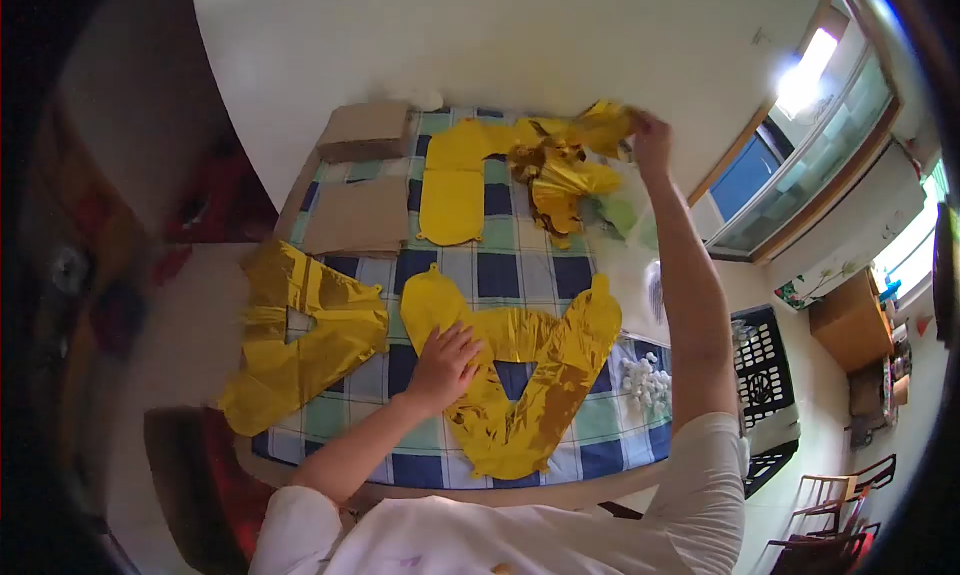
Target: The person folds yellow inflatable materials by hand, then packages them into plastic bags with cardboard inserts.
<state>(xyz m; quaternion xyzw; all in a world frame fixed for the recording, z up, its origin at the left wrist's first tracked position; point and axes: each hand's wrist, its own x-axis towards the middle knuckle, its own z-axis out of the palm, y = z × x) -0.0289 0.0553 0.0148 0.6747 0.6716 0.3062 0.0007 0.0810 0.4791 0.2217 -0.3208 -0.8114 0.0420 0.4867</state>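
A deflated gold foil letter balloon (565, 375), shaped like an upside-down A, lies in front of me on the checked cloth. My left hand (447, 368) rests on its left leg with the fingers stretched flat. At the far right of the table my right hand (650, 140) pinches the edge of a crumpled gold foil balloon (575, 180) and holds that edge raised. Beside it, a flat gold foil balloon (452, 207) with a bent shape lies at the back. Another A-shaped gold foil balloon (345, 320) hangs partly over the left edge.
Brown cardboard pieces (358, 215) lie at the back left of the checked cloth (500, 275). A clump of small whitish pieces (648, 383) sits at the right edge, below clear plastic. A black crate (762, 365) stands right of the table, and a wall (480, 45) rises behind.
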